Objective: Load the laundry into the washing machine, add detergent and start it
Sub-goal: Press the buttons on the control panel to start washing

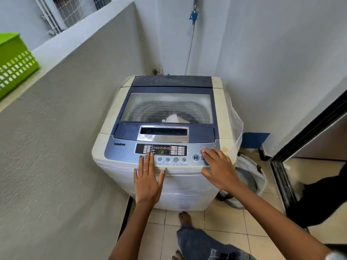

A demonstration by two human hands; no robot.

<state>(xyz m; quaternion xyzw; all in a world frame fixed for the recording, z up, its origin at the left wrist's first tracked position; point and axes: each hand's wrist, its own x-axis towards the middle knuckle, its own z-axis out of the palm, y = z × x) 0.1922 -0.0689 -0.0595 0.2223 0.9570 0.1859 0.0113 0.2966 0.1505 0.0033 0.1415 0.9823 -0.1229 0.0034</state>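
Both hands sat flat, fingers straight: left hand (147, 178) on the washing machine (165, 139) control panel (131, 151) mid-frame, right hand (218, 170) fingertips by the power button; laundry (173, 118) showed under the closed lid (167, 107).

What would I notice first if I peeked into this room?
Probably the washing machine in the middle, its lid closed, with something white showing through the window. Both hands lie flat on its control panel: the left hand by the lit display, the right hand near the start button. A bright green basket sits on the ledge at far left.
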